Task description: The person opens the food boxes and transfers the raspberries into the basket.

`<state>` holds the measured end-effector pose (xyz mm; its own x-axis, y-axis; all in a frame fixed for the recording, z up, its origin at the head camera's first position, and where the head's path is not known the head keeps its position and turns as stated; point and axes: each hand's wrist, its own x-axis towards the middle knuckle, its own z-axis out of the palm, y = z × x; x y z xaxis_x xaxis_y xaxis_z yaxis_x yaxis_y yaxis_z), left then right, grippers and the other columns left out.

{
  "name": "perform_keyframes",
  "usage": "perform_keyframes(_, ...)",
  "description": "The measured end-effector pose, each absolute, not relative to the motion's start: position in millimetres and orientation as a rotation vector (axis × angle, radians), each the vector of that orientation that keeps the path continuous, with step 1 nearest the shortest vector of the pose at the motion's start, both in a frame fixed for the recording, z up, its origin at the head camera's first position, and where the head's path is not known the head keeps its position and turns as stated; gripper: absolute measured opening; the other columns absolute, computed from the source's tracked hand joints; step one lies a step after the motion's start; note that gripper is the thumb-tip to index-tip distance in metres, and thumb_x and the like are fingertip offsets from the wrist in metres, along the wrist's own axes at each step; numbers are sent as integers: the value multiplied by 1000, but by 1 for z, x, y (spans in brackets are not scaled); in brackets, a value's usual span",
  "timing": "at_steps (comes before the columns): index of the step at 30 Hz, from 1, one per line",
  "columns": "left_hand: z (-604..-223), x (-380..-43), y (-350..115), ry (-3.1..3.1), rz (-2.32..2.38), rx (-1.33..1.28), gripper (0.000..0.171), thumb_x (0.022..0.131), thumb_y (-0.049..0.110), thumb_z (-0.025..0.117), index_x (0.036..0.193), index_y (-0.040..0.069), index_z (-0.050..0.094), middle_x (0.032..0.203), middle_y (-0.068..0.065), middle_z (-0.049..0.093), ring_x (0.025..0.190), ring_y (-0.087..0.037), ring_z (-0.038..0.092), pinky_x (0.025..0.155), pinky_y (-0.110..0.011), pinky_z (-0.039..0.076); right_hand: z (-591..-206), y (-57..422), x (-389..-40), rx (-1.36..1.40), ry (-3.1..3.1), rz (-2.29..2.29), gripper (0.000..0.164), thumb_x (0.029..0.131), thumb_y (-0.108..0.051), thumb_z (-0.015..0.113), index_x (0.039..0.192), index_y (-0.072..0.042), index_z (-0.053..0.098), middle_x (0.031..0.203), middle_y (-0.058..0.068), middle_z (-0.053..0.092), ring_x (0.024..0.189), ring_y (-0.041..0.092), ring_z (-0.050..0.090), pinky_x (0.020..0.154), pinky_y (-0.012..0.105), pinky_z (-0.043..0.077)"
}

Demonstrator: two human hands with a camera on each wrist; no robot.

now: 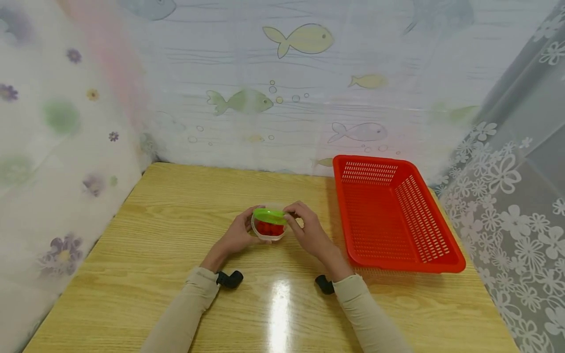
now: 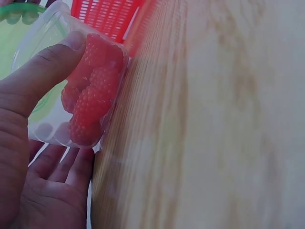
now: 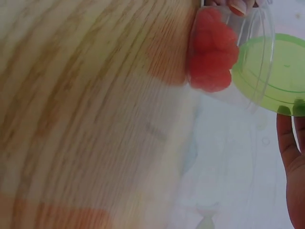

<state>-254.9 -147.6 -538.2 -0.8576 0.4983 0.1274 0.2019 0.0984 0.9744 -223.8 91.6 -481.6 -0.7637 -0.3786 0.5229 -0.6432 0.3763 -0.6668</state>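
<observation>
A clear plastic container (image 2: 57, 121) with red raspberries (image 2: 97, 88) in its bottom stands on the wooden table. My left hand (image 1: 238, 233) grips it from the left, thumb on the near wall and fingers round the far side. Above its mouth is a round green lid (image 1: 265, 216), tilted, with its left part over the rim. My right hand (image 1: 306, 230) pinches the lid's right edge between thumb and fingers. In the right wrist view the lid (image 3: 276, 71) stands at an angle to the container's opening, and the right fingertips show through it.
A red plastic basket (image 1: 384, 215) with slotted walls stands on the table (image 1: 145, 274) to the right of the hands. Behind the table hangs a curtain (image 1: 247, 63) printed with fish. A black wrist strap piece (image 1: 230, 279) sits at the left cuff.
</observation>
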Motion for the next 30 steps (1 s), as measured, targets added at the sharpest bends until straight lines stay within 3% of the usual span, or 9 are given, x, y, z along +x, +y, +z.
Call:
perform_keyframes(6, -538, -253, -148, 2170, 1821, 724, 88, 77, 3, 89, 152, 12, 43, 146, -11, 54, 138, -30, 51, 116, -50, 41, -486, 91, -225, 756, -2269, 1476, 11, 102, -3, 58, 109, -1, 66, 101, 9, 65, 92, 21, 61, 85, 36, 58)
perform_keyframes(17, -537, -252, -151, 2164, 1827, 721, 90, 77, 3, 89, 153, 12, 42, 150, -10, 50, 141, -29, 48, 117, -47, 40, -463, 86, -214, 487, -2152, 1845, 16, 103, 2, 54, 108, 15, 63, 101, 28, 64, 92, 21, 61, 83, 22, 54)
perform_keyframes(20, -538, -252, -151, 2166, 1832, 719, 89, 77, 2, 89, 152, 13, 43, 149, -10, 51, 140, -28, 49, 116, -46, 41, -458, 85, -212, 437, -2106, 1931, 18, 103, 1, 53, 107, 16, 63, 99, 23, 65, 91, 16, 62, 82, 22, 55)
perform_keyframes(26, -538, -252, -150, 2168, 1838, 716, 89, 76, 3, 89, 152, 11, 43, 146, -13, 53, 139, -31, 50, 117, -48, 40, -478, 88, -228, 265, -1997, 2050, 20, 104, 1, 52, 109, 17, 62, 92, 0, 64, 84, 10, 59, 77, 18, 52)
perform_keyframes(30, -537, -251, -150, 2169, 1839, 690, 90, 76, 2, 89, 152, 10, 43, 146, -15, 53, 139, -32, 50, 118, -48, 39, -485, 88, -234, 192, -1933, 2103, 23, 106, -4, 52, 110, 16, 62, 88, -3, 63, 80, 9, 58, 73, 17, 52)
